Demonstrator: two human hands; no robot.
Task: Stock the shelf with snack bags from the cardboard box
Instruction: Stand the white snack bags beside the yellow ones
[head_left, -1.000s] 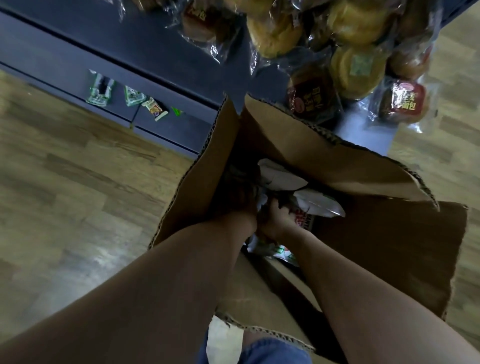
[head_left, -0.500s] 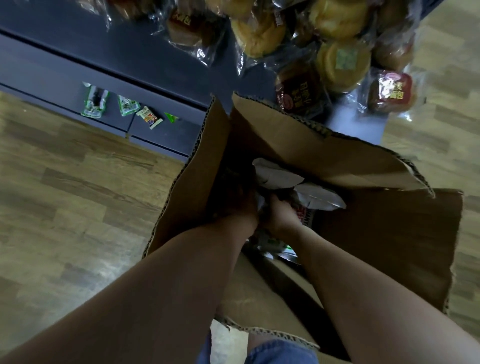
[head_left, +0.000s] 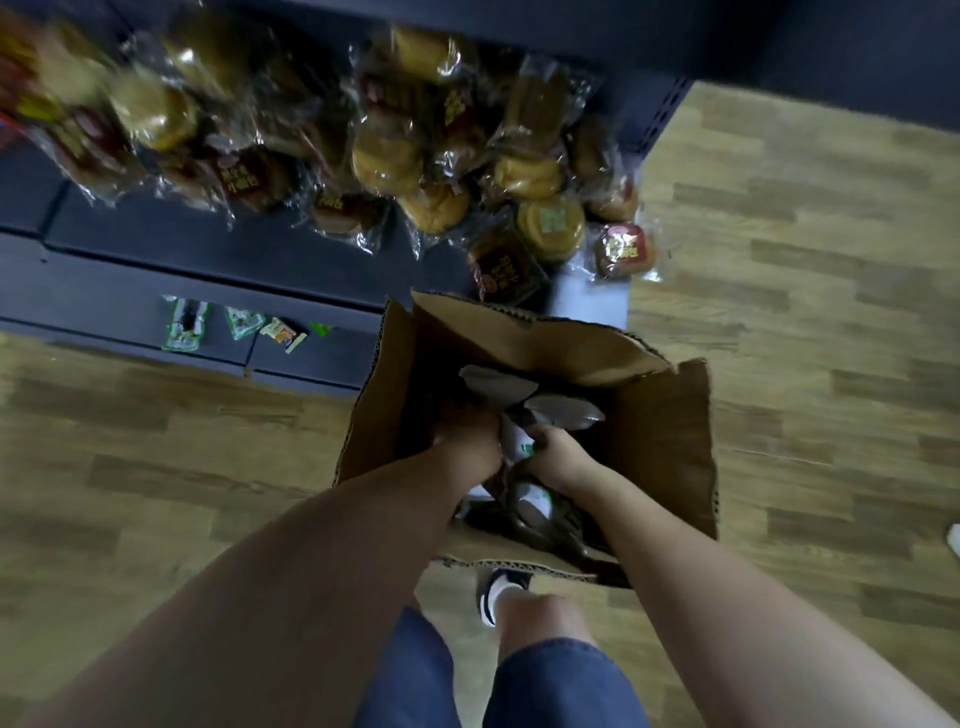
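Observation:
An open cardboard box (head_left: 665, 441) stands on the wooden floor in front of a dark shelf (head_left: 218, 244). Both my hands reach down into it. My left hand (head_left: 467, 431) and my right hand (head_left: 553, 452) grip a bunch of white and green snack bags (head_left: 519, 441) between them, the fingers curled round the packets. More bags (head_left: 535, 499) lie deeper in the box under my wrists. The left hand's fingers are in shadow and partly hidden by the bags.
Clear-wrapped buns and pastries (head_left: 389, 150) are heaped on the shelf behind the box. Small green packets (head_left: 184, 325) lie on the shelf's lower ledge at left. My knee and a shoe (head_left: 498, 592) are just below the box. Wooden floor (head_left: 805, 312) spreads to the right.
The view has pulled back and tilted up, showing more shelf and my legs. Both hands have stayed in the box on the bags, lifting slightly.

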